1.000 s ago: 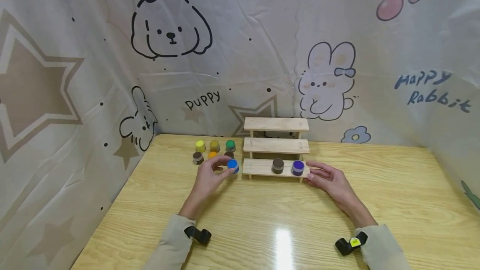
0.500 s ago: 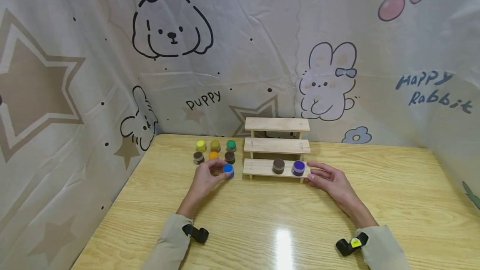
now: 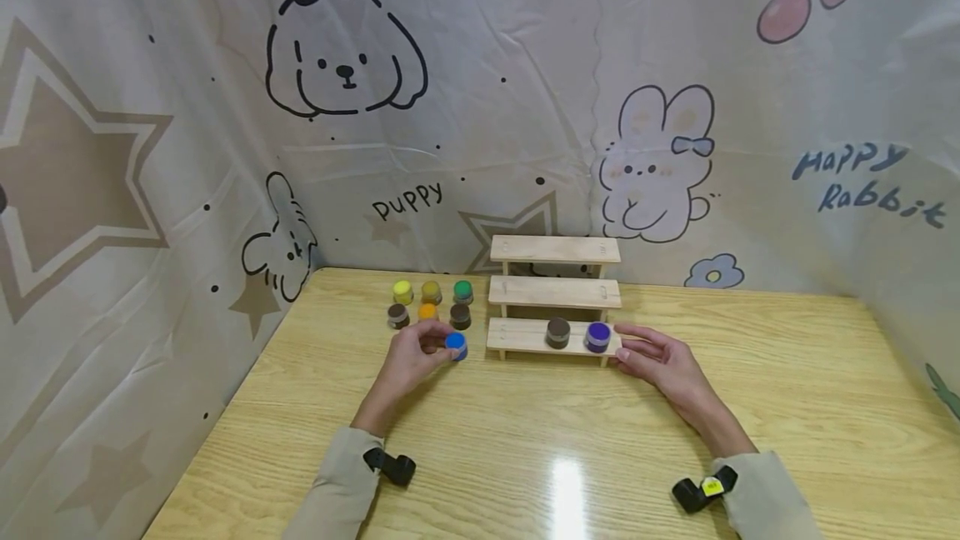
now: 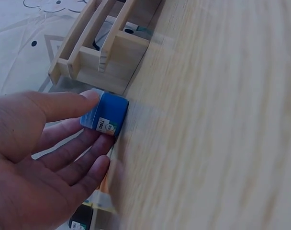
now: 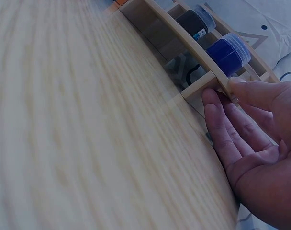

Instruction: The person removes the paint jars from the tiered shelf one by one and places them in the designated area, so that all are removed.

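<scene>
My left hand (image 3: 408, 361) pinches a small blue paint jar (image 3: 456, 346) between thumb and fingers, low over the table and left of the stepped wooden rack (image 3: 556, 292). In the left wrist view the thumb lies on the clear lid of the blue paint jar (image 4: 107, 112), whose side bears a printed label. My right hand (image 3: 667, 365) grips the right end of the rack's lowest step, thumb above and fingers curled below. On that step stand a dark paint jar (image 3: 558, 332) and a purple paint jar (image 3: 597, 337), the purple one close to the right fingertips.
Beyond my left hand several paint jars stand in two rows: yellow (image 3: 402, 292), ochre (image 3: 431, 292) and green (image 3: 462, 291) behind, dark brown (image 3: 398, 316), orange (image 3: 427, 312) and dark (image 3: 460, 316) in front. A printed curtain (image 3: 525, 107) hangs along the table's back edge.
My left hand has drawn the blue jar slightly left and toward me, away from the rack, uncovering the dark and orange jars behind it. The right hand keeps its place on the rack.
</scene>
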Action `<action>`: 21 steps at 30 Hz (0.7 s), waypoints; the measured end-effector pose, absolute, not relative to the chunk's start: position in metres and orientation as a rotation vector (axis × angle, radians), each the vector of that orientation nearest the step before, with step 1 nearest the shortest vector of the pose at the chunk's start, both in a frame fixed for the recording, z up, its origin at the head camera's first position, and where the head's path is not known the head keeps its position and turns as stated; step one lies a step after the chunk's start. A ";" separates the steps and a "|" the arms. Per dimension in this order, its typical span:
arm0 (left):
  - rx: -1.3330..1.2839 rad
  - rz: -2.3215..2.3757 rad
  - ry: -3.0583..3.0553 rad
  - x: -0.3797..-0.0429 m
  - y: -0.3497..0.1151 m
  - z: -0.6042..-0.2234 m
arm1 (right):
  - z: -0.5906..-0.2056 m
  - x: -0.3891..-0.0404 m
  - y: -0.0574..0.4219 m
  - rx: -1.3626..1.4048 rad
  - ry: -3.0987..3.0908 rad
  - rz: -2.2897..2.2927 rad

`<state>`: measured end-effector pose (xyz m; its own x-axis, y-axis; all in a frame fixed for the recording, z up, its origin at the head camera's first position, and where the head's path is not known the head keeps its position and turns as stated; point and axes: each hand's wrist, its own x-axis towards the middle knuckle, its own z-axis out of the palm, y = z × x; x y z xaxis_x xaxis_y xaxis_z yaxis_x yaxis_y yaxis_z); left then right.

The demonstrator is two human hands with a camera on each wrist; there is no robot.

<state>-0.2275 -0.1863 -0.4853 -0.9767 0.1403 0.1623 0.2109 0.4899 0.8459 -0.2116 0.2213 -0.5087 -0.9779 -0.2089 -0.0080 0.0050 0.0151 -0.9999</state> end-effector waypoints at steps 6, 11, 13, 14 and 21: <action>-0.306 -1.521 -2.669 -0.227 -0.186 -0.483 | -0.509 -0.212 0.222 -0.211 2.123 -2.089; -0.337 -1.528 -2.604 -0.227 -0.183 -0.477 | -0.510 -0.212 0.223 -0.215 2.123 -2.095; -0.356 -1.527 -2.548 -0.228 -0.181 -0.475 | -0.510 -0.213 0.223 -0.217 2.120 -2.102; -0.366 -1.517 -2.521 -0.228 -0.179 -0.474 | -0.510 -0.213 0.223 -0.220 2.120 -2.101; -0.436 -1.542 -2.395 -0.226 -0.165 -0.465 | -0.512 -0.214 0.223 -0.211 2.134 -2.090</action>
<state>-0.2260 -0.1645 -0.4646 -0.9214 0.1102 0.3726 0.3848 0.3918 0.8357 -0.2142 0.2231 -0.5122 -0.9793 -0.2023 -0.0063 0.0021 0.0213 -0.9998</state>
